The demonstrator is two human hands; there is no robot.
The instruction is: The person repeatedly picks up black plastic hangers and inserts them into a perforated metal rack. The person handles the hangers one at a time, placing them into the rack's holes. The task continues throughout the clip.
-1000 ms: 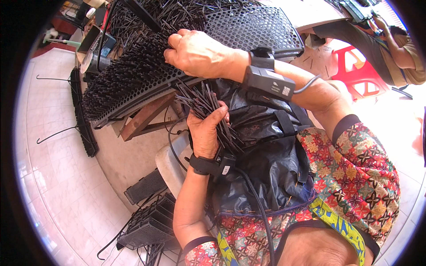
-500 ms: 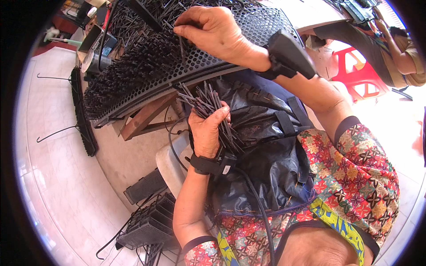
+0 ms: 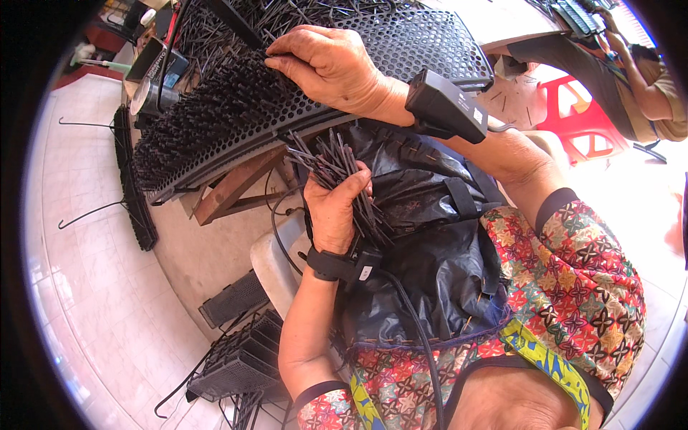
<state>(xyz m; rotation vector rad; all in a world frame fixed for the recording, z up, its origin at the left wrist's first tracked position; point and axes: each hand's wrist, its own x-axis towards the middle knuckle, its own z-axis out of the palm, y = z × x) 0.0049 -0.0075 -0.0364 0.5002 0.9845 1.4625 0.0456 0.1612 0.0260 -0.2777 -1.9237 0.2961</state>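
Observation:
My left hand point(image 3: 332, 208) is wrapped round a bundle of thin dark rods point(image 3: 337, 161), held over the black apron on my lap. Beyond it, my right hand point(image 3: 326, 64) reaches over a black perforated panel point(image 3: 408, 50). Its thumb and fingertips are pinched together at the edge of the dense rows of upright dark rods point(image 3: 222, 107). These rods stand in the panel's holes across its left part. Whatever the pinch holds is hidden by the fingers. To the right of that hand the panel's holes are bare.
Loose rods point(image 3: 287, 21) lie heaped at the panel's far side. A dark rack with wire hooks point(image 3: 132, 179) lies at the left. Black crates point(image 3: 240, 358) stand on the floor at lower left. A red plastic stool point(image 3: 584, 115) and another person point(image 3: 645, 86) are at the right.
My right hand has moved slightly left and down, toward the upright rods, and its wrist has turned. The rod seen below its fingers before no longer shows. My left hand stays put.

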